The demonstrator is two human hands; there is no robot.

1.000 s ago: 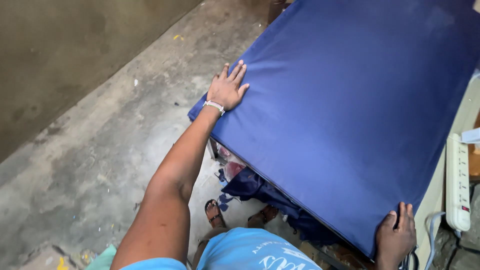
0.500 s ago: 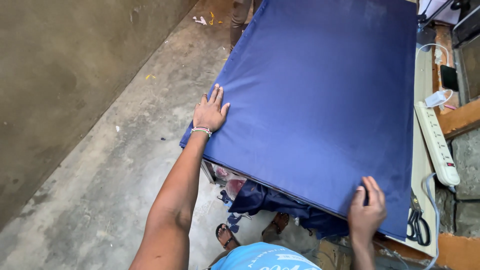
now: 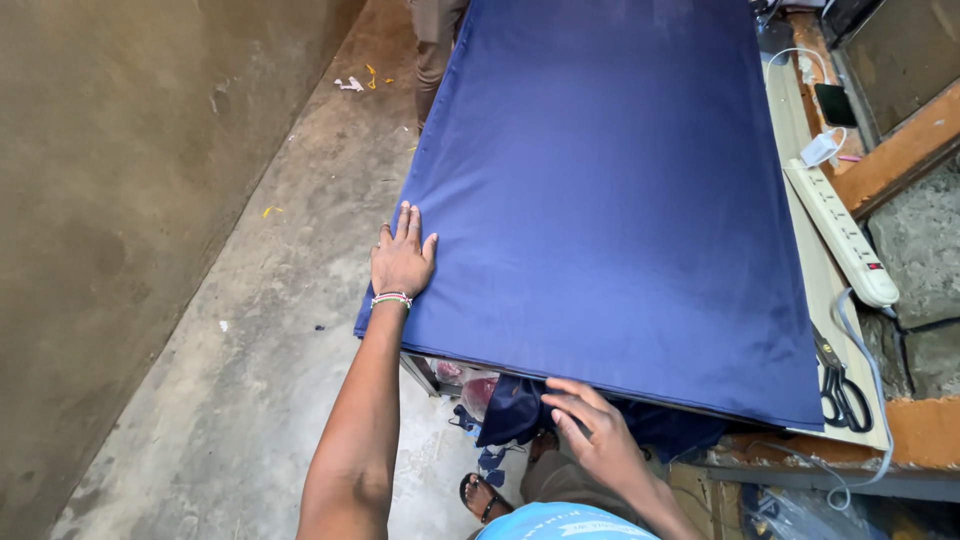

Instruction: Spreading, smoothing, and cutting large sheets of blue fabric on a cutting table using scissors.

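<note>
1. Scissors [image 3: 842, 385] and a white power strip [image 3: 838, 232] are lying at three o'clock of the blue cloth [image 3: 610, 190] covering the worktop [image 3: 815, 300].
2. The left hand [image 3: 402, 262] is pressing flat, fingers spread, at the cloth's nine o'clock edge.
3. The right hand [image 3: 590, 430] is pinching the six o'clock hem, fingers narrow.

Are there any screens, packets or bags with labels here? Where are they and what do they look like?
Phone: lies flat at the top right, beside the blue cloth; a dark rectangle, screen off.
Clear plastic bag: bottom right, under the table edge; crumpled and see-through.
No signs or labels can be made out.
</note>
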